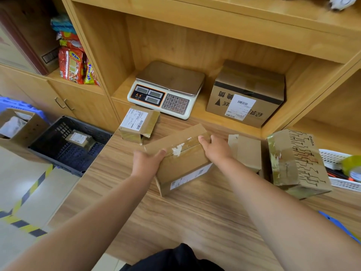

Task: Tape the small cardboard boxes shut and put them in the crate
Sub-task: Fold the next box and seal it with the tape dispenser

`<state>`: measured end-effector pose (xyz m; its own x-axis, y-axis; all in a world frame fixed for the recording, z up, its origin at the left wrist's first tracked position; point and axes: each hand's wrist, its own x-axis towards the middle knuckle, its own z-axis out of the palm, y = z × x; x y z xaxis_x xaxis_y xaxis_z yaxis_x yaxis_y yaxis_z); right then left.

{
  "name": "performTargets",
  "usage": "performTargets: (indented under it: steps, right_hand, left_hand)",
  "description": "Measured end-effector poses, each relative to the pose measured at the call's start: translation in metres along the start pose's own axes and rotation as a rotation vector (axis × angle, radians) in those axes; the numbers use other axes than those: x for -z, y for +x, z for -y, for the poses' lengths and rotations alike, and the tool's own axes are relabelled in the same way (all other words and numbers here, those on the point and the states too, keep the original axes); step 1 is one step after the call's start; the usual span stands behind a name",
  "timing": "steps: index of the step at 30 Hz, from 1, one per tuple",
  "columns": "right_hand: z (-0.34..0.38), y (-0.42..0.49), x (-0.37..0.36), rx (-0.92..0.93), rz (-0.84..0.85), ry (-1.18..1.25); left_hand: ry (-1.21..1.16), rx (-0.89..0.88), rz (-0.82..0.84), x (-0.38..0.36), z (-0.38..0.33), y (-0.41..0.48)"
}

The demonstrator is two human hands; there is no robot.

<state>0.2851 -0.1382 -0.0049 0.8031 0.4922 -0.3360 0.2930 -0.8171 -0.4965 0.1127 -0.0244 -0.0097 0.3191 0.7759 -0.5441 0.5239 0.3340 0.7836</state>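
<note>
A small cardboard box [181,163] with tape along its top seam sits tilted on the wooden table [175,222]. My left hand [146,163] grips its left end, thumb on the top. My right hand [216,147] holds its far right end, fingers curled over the edge. The dark plastic crate [58,151] stands on the floor at the left, with one taped box [80,138] inside. Other small boxes lie on the table: a labelled one [138,124] behind, a plain one [248,151] to the right, and a printed one [297,163] further right.
A white weighing scale [166,90] and a larger labelled carton [246,94] stand in the shelf niche. A roll of tape [351,167] rests in a white basket [336,184] at the right edge. An open carton [19,128] sits left of the crate.
</note>
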Motion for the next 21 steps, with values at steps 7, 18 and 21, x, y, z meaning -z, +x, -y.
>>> performTargets:
  steps: [7,18,21]
  right_hand:
    - [0.000,-0.002,-0.001,-0.043,-0.022,0.003]
    - [-0.031,-0.038,-0.014,0.105,-0.299,0.246]
    - [-0.036,-0.053,-0.018,0.137,-0.280,0.331]
  left_hand:
    - [-0.102,0.120,0.093,-0.014,0.005,-0.009]
    - [0.169,-0.257,0.034,-0.010,0.017,-0.020]
    - [0.218,-0.412,0.087,-0.001,0.017,-0.017]
